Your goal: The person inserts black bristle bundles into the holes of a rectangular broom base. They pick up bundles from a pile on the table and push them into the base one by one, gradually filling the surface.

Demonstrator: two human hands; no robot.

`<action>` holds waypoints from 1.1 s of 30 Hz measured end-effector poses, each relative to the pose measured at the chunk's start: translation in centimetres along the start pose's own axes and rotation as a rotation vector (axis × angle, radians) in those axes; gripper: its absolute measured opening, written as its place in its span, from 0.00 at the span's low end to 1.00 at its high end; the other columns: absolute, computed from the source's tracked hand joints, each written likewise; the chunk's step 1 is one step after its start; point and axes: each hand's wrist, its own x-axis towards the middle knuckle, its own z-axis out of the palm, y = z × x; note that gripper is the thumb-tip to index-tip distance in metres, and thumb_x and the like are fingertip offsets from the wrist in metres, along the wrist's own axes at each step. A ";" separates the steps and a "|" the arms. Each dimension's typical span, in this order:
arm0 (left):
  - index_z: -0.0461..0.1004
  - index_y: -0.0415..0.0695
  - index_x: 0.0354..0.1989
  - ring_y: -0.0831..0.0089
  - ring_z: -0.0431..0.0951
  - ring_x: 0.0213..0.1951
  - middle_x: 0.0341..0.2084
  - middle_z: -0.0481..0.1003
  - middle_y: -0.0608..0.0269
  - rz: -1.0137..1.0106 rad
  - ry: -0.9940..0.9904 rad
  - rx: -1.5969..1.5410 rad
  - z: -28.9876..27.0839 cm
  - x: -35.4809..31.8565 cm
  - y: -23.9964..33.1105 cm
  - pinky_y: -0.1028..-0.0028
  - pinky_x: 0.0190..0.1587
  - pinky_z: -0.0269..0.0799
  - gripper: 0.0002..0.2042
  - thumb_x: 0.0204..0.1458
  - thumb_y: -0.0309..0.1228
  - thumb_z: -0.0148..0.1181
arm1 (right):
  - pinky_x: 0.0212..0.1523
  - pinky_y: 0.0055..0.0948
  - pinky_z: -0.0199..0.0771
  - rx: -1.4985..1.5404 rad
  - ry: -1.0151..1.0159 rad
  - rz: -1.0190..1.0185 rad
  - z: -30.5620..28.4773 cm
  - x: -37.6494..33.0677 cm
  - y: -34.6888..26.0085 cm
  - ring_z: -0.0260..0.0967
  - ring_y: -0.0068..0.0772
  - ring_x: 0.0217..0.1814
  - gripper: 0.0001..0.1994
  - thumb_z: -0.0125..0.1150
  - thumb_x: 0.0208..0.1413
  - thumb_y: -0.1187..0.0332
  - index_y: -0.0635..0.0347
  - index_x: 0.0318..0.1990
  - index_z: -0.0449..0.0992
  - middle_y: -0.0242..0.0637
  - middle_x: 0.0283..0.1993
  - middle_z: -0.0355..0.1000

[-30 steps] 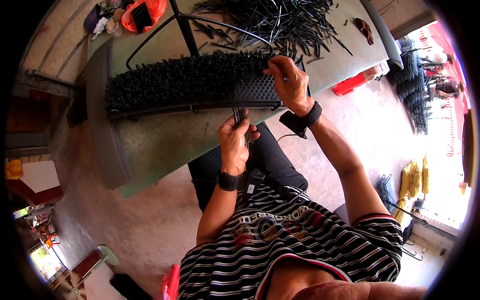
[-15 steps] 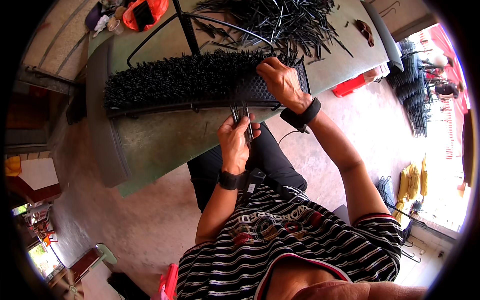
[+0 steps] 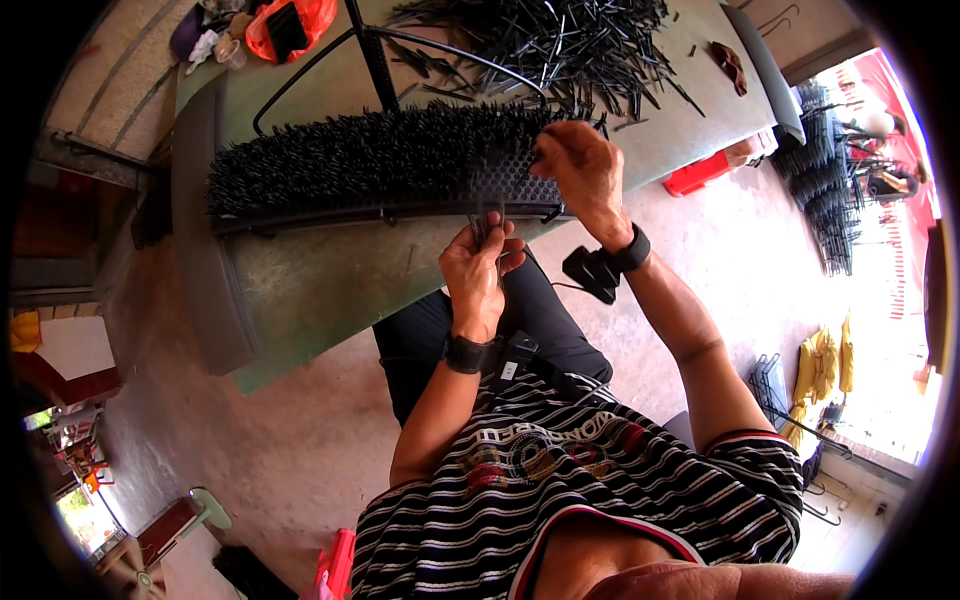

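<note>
Green-topped table (image 3: 310, 300) carries it all. Long, curved black panel (image 3: 340, 165) along the near edge — shaggy with dense bristles, honeycombed at the bare patch (image 3: 508, 180) toward its right end. Beyond, a tangled pile of slim black strips (image 3: 560, 50). Right hand (image 3: 588, 175) over the patch, fingertips together; cannot tell what's between. Left hand (image 3: 474, 275) clamps a thin bundle (image 3: 476, 228) — best held close, ends fanned, so singles part cleanly.

Table (image 3: 300, 310): green top, patchy from where I stand
Near side: 1 bristly black panel (image 3: 340, 165), lying lengthwise
Far side: loose heap of black strips (image 3: 570, 60)
Far left: 1 orange-red bag (image 3: 262, 42)
Far right: 1 brown item (image 3: 731, 67), unclear
</note>
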 end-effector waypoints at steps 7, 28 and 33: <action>0.74 0.39 0.39 0.68 0.78 0.28 0.31 0.76 0.59 0.037 -0.004 -0.012 -0.8 0.2 -0.3 0.71 0.30 0.75 0.07 0.53 0.23 0.55 | 0.23 0.20 0.71 -0.255 0.094 -0.403 0.2 1.4 1.8 0.76 0.25 0.26 0.08 0.56 0.54 0.77 0.63 0.41 0.68 0.39 0.26 0.73; 0.74 0.41 0.39 0.73 0.76 0.25 0.30 0.76 0.62 0.048 -0.048 0.026 0.2 -0.1 -0.2 0.75 0.28 0.73 0.07 0.54 0.24 0.54 | 0.23 0.24 0.70 -0.254 -0.458 0.080 0.0 -0.9 1.1 0.72 0.25 0.21 0.09 0.63 0.46 0.67 0.66 0.30 0.77 0.38 0.21 0.73; 0.73 0.39 0.41 0.70 0.76 0.27 0.33 0.75 0.61 0.067 0.015 -0.045 -0.5 0.1 -0.8 0.72 0.29 0.74 0.07 0.55 0.23 0.52 | 0.22 0.19 0.70 -0.006 0.032 -0.084 0.4 0.0 -0.2 0.74 0.21 0.24 0.07 0.58 0.52 0.73 0.66 0.38 0.72 0.35 0.23 0.74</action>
